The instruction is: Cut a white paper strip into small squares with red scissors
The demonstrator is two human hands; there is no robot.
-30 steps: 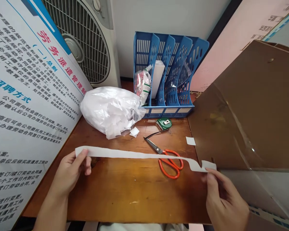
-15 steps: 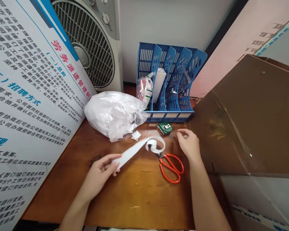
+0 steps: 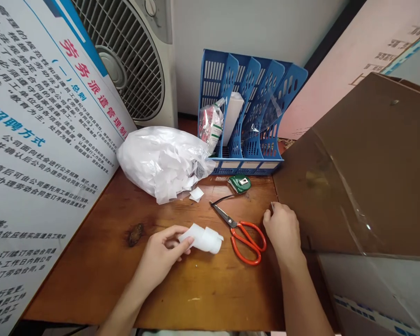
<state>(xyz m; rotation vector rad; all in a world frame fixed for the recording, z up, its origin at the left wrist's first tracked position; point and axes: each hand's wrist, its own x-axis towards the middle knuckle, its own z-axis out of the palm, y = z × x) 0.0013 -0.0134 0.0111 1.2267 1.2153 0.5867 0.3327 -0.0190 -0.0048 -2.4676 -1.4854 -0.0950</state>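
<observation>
White strip (image 3: 203, 239) now curled up short near middle of frame, no longer stretched between both hands. Left hand (image 3: 160, 255) pinches one end, so it alone has strip. Right hand (image 3: 284, 229) has let go, now by right edge of counter (image 3: 196, 298), past red scissors (image 3: 234, 224); cannot tell if its grip holds anything.

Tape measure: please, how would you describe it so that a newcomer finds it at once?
On the wooden table, find the blue file rack. Just in front of its base lies the tape measure, small and rounded. Its green case sets it apart from the red-handled scissors nearer the person.
</observation>
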